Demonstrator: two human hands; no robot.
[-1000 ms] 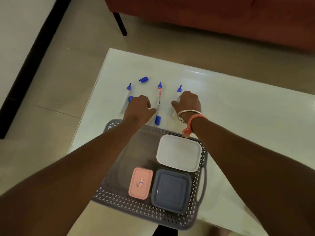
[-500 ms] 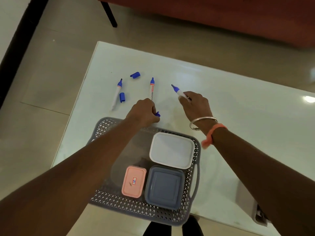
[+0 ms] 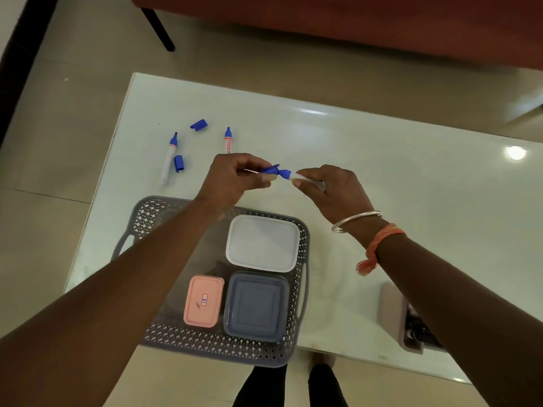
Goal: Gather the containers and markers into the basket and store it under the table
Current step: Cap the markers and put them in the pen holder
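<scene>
Blue cap (image 3: pixel 269 170), pinched by left hand (image 3: pixel 232 179), meets the marker (image 3: pixel 287 174) gripped in right hand (image 3: pixel 332 190) at frame centre, above grey basket (image 3: pixel 151 212) on white table (image 3: pixel 396 160), three lidded containers (image 3: pixel 263 243) inside, lower centre.

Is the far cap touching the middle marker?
Apart. The head view shows bare table between the far cap and the middle marker.

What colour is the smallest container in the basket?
The smallest container is pink; clearest in the head view.
</scene>
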